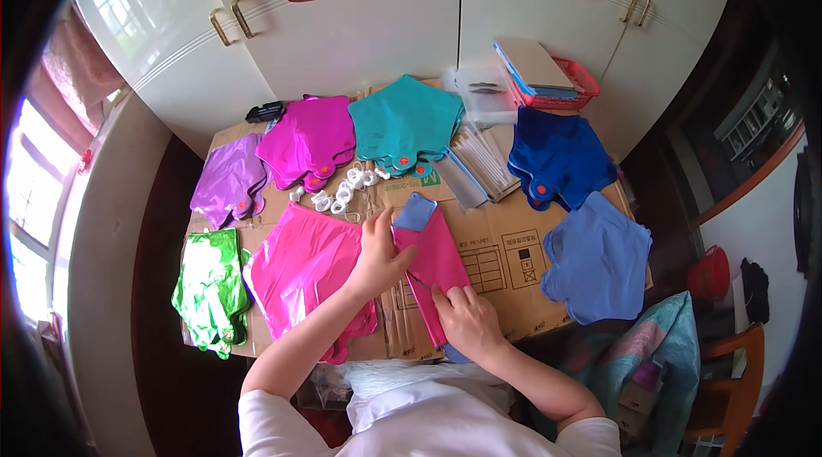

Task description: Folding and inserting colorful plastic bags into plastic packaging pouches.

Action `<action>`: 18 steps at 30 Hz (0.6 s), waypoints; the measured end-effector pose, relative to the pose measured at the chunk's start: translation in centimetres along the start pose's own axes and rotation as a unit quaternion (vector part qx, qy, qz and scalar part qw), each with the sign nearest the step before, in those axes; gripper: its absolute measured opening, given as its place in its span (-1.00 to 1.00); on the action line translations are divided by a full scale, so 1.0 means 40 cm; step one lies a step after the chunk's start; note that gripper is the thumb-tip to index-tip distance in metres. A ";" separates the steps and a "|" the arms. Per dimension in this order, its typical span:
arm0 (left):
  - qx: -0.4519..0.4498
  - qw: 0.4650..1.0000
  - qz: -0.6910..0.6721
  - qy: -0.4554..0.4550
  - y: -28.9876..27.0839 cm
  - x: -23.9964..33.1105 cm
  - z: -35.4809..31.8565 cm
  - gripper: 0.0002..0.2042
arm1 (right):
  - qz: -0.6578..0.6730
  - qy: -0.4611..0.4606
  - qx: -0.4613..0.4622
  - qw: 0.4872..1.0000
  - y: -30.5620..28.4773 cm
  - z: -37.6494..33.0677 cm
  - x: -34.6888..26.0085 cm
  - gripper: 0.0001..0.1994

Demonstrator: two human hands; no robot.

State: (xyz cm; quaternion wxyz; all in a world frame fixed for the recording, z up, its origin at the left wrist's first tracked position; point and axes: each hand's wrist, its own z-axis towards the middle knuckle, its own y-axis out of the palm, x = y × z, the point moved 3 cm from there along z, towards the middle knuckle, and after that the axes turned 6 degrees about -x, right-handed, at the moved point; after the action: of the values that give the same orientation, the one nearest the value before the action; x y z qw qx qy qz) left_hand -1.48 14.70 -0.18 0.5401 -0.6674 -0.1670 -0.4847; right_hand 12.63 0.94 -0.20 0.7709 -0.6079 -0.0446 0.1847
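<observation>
A narrow folded bundle of flat foil balloons lies in front of me, bright pink (435,247) along its middle with periwinkle-blue foil (417,212) showing at the far end and a little at the near end. At its left edge rests my left hand (379,253), fingers stretched forward and thumb spread across the pink. My right hand (467,320) is closed at the lower right of the bundle, its fingers bent onto the foil. Just left of them spreads a pink foil balloon stack (304,273). To the right lies a periwinkle-blue stack (597,258).
Cardboard (505,307) covers the table. Around it lie green (211,286), lilac (227,179), magenta (310,138), teal (404,125) and dark blue (558,155) foil stacks. White ribbon coils (344,191), pale flat sleeves (490,164) and a red basket (578,84) sit farther back.
</observation>
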 end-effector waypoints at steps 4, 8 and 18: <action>0.004 0.932 -0.333 -0.143 0.017 0.000 -0.036 -0.15 | 0.035 -0.009 0.028 0.999 -0.009 0.004 0.006 -0.68; -0.133 0.961 -0.123 -0.209 0.022 0.008 -0.030 -0.39 | 0.066 -0.021 0.041 0.997 -0.008 0.008 0.007 -0.69; -0.086 0.967 0.239 0.006 0.030 0.035 -0.053 -0.62 | 0.114 -0.019 0.030 0.993 0.002 0.002 0.016 -0.70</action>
State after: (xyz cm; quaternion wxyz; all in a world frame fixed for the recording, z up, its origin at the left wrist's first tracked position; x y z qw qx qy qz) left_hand -0.90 11.99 0.20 0.5821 -0.7285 0.0425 -0.3586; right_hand 13.17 1.24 -0.36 0.7618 -0.5822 0.0161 0.2837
